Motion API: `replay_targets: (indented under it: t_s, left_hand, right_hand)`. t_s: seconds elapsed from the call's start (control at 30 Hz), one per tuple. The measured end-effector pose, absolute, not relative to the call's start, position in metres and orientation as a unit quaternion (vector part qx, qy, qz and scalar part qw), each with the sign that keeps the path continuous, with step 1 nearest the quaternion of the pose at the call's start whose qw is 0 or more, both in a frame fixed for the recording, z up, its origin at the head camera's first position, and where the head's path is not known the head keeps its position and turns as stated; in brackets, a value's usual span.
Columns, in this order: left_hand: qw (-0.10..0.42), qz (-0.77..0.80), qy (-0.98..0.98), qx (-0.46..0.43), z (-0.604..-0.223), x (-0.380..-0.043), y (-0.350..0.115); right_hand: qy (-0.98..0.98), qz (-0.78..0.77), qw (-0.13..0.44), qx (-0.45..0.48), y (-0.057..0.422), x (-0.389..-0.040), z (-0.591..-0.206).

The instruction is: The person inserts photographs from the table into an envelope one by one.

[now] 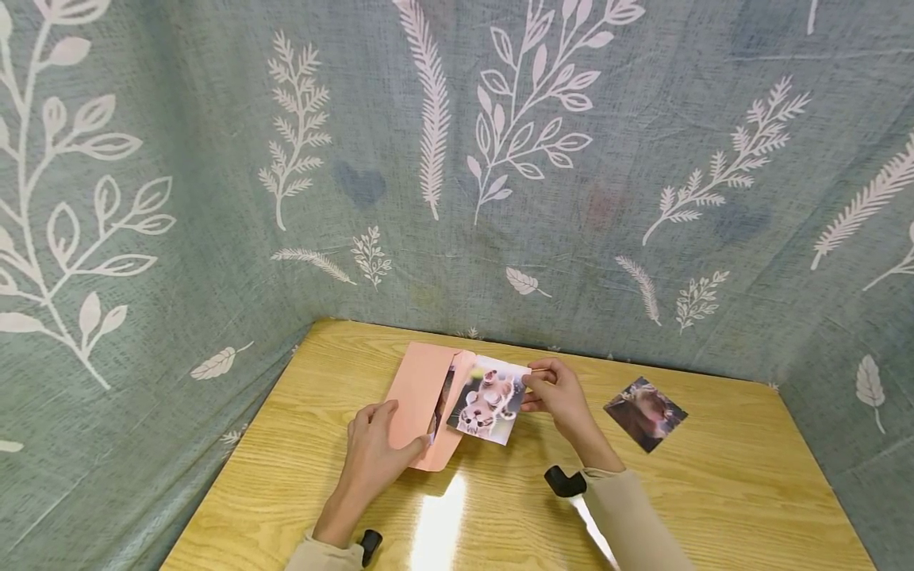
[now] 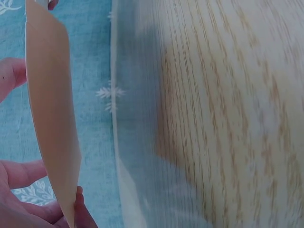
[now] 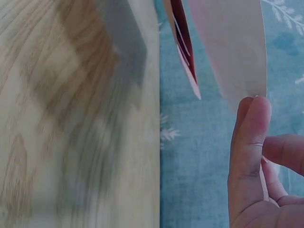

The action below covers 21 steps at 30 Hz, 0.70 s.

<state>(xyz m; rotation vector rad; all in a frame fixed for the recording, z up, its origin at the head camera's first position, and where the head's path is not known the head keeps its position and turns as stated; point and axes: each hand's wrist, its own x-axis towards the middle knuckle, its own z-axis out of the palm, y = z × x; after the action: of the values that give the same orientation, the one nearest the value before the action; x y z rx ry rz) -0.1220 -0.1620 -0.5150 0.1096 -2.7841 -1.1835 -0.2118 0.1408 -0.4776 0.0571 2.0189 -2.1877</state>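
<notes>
My left hand (image 1: pixel 373 444) grips a pink paper envelope (image 1: pixel 416 381) by its near left part, thumb on the front. The envelope's mouth faces right and gapes, and part of a dark picture (image 1: pixel 443 400) shows inside. With thumb and fingers my right hand (image 1: pixel 560 394) pinches the right edge of a square photo of a kitten (image 1: pixel 489 399), which appears upside down beside the envelope's flap. In the left wrist view the envelope (image 2: pixel 52 95) stands edge-on above the table. From the right wrist, the photo's pale back (image 3: pixel 237 42) is seen, apart from the envelope's open edge (image 3: pixel 185 52).
Another square photo (image 1: pixel 646 414), dark with an animal on it, lies on the wooden table (image 1: pixel 721 476) to the right of my right hand. A green-blue cloth with white leaf prints (image 1: pixel 457 262) hangs behind and along both sides of the table.
</notes>
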Motion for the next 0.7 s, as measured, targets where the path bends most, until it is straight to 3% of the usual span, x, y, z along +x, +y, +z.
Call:
replay_targets:
  t_s: [0.7]
  left_hand:
    - [0.060,-0.392,-0.917,0.040,-0.514,-0.121,-0.164]
  right_hand:
    - [0.685,-0.723,0.087,0.022,0.106,-0.218,-0.490]
